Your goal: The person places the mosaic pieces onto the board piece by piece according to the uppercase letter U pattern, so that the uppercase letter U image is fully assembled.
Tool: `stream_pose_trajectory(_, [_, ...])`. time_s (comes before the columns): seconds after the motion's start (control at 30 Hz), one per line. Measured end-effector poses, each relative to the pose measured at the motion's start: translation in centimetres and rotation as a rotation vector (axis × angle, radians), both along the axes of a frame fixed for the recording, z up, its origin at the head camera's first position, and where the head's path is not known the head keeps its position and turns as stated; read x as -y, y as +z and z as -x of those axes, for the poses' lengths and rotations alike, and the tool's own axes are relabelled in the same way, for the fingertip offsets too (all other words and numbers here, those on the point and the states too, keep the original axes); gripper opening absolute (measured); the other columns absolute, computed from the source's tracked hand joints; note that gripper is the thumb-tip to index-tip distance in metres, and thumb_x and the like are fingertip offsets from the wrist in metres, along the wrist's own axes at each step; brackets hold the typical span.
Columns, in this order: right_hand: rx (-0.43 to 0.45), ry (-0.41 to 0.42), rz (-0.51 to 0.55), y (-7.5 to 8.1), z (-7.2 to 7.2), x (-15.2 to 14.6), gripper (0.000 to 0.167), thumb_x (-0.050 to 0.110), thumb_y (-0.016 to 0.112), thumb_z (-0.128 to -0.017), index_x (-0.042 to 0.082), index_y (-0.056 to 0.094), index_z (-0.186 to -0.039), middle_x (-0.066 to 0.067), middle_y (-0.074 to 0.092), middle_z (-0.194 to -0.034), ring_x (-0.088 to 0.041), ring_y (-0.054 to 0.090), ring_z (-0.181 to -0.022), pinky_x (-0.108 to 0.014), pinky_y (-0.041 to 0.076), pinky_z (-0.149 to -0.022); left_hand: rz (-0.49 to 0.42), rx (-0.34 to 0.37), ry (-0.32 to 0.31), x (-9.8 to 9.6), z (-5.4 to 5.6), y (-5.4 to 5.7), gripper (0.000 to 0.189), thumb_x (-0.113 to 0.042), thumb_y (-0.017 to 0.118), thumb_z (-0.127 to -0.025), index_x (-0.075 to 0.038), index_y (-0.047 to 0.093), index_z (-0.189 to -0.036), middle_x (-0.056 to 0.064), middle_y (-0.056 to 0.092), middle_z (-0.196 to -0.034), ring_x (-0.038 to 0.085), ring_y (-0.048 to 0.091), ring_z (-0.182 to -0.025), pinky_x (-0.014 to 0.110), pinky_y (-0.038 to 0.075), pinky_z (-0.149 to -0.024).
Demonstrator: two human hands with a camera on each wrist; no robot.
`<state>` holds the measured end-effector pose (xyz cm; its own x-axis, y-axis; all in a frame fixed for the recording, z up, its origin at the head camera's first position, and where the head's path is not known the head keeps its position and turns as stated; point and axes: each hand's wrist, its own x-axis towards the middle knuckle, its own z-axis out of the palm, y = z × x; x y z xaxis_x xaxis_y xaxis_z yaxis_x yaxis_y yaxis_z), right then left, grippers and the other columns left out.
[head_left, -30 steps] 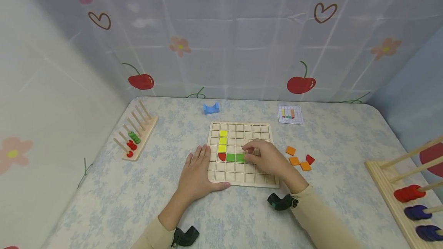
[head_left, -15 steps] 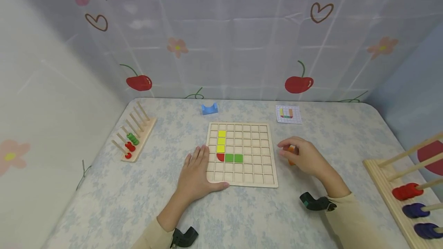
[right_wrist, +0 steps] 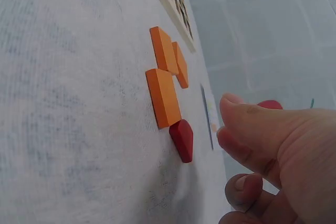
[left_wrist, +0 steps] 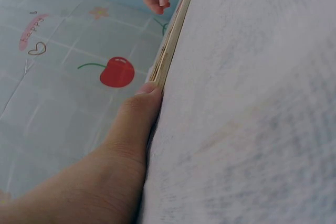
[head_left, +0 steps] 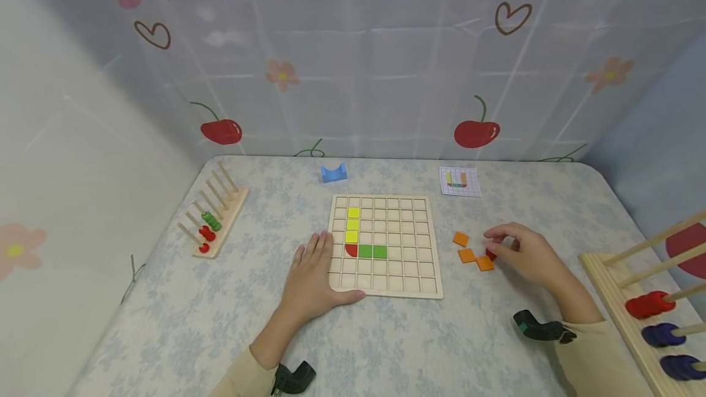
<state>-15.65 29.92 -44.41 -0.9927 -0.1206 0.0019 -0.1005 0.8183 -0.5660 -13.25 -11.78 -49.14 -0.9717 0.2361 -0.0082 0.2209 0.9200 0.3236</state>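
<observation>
A wooden grid board [head_left: 410, 274] lies mid-table with several yellow [head_left: 352, 225], red and green square [head_left: 372, 251] tiles set in it; the red one [head_left: 351, 250] is quarter-round. My left hand [head_left: 310, 274] rests with straight fingers along the board's left edge, thumb at its front edge. To the right of the board, three orange square tiles [head_left: 466, 255] lie close together beside a loose red quarter-round tile [right_wrist: 181, 141]. Over that red tile hovers my right hand [head_left: 524, 253], fingers loosely bent; the right wrist view shows a gap between its fingertips and the tile.
Behind the board lie a printed pattern card [head_left: 460, 182] and a blue curved block [head_left: 334, 173]. A small peg stand with beads [head_left: 223, 222] stands at left, a larger bead rack [head_left: 612, 299] at right. Curtains with cherries close off the back.
My right hand has moved right, from the green tile on the board, past the orange tiles, to above the loose red tile. My left hand has stayed put.
</observation>
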Motion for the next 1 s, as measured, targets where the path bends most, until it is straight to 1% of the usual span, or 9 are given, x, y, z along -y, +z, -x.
stream_pose_trajectory(0.2, [0.024,-0.003,-0.019,-0.5,0.0,-0.5,0.022,0.02,0.068,-0.095,0.009,0.069,-0.114,-0.009,0.066,-0.105,-0.02,0.05,-0.079,-0.026,0.043,-0.066,-0.004,-0.007,0.0,0.0,0.0,-0.1,0.14,-0.096,0.052,-0.062,-0.007,0.006,-0.16,0.008,0.009,-0.168,0.022,0.005,-0.156,0.048,0.006,-0.126])
stream_pose_trajectory(0.4, [0.033,0.001,-0.037,-1.2,0.0,-0.8,0.024,0.019,0.069,-0.093,0.01,0.07,-0.115,-0.009,0.067,-0.106,-0.023,0.054,-0.091,-0.033,0.045,-0.076,-0.007,-0.007,-0.005,0.1,0.0,-0.2,0.14,-0.095,0.053,-0.063,-0.007,0.006,-0.16,0.009,0.009,-0.168,0.023,0.004,-0.156,0.049,0.006,-0.126])
stream_pose_trajectory(0.63, [0.058,0.024,-0.024,-1.6,-0.1,-1.1,0.029,0.02,0.07,-0.093,0.008,0.068,-0.119,-0.012,0.066,-0.111,-0.03,0.057,-0.103,-0.049,0.049,-0.086,-0.017,-0.005,-0.005,0.1,0.0,-0.1,0.14,-0.095,0.054,-0.063,-0.007,0.006,-0.16,0.008,0.009,-0.168,0.023,0.005,-0.156,0.049,0.005,-0.126])
stream_pose_trajectory(0.77, [0.074,0.029,-0.011,-1.8,0.0,-1.1,0.03,0.019,0.069,-0.093,0.008,0.068,-0.121,-0.015,0.065,-0.114,-0.034,0.057,-0.107,-0.058,0.048,-0.092,-0.007,-0.006,-0.002,0.1,0.1,-0.1,0.14,-0.097,0.051,-0.062,-0.008,0.005,-0.16,0.008,0.008,-0.168,0.023,0.005,-0.156,0.048,0.005,-0.126])
stream_pose_trajectory(0.87, [0.081,0.038,-0.012,-1.9,0.0,-1.1,0.03,0.015,0.069,-0.093,0.008,0.069,-0.122,-0.014,0.065,-0.115,-0.033,0.057,-0.106,-0.059,0.048,-0.092,-0.004,-0.001,-0.002,0.1,0.1,-0.1,0.14,-0.097,0.051,-0.062,-0.008,0.005,-0.16,0.007,0.008,-0.168,0.022,0.004,-0.156,0.048,0.005,-0.126])
stream_pose_trajectory(1.0, [0.083,0.047,-0.033,-1.9,0.1,-1.1,0.031,0.015,0.069,-0.093,0.009,0.07,-0.123,-0.013,0.064,-0.112,-0.03,0.056,-0.101,-0.05,0.049,-0.086,-0.004,0.003,-0.003,0.1,0.1,-0.1,0.139,-0.097,0.051,-0.062,-0.009,0.004,-0.16,0.007,0.008,-0.168,0.022,0.004,-0.156,0.048,0.005,-0.126])
